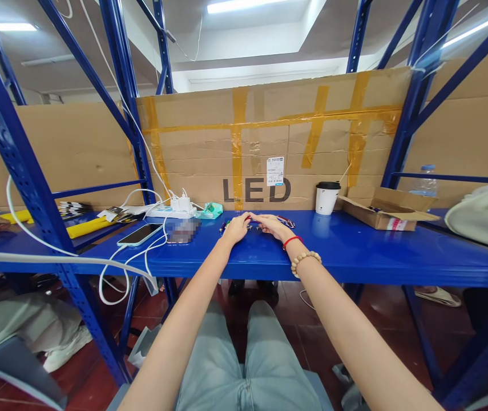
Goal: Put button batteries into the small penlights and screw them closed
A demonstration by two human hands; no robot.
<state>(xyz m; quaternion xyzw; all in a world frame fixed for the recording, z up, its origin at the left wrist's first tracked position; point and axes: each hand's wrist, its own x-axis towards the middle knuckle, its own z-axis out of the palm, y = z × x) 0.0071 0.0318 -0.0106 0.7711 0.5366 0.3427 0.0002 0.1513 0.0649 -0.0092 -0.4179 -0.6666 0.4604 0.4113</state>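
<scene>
Both hands point(255, 224) rest on small, colourful pens point(226, 224)

Paper cup point(326, 197) upright on blue shelf point(355, 251); phone point(140, 234) beside power strip point(170, 212); open carton point(387, 208) right.

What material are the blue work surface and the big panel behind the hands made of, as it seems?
Blue work surface: probably painted metal, smooth and slightly glossy, since the cup reflects in it. Panel: corrugated cardboard, matte brown, creased, patched with yellowish tape.
</scene>
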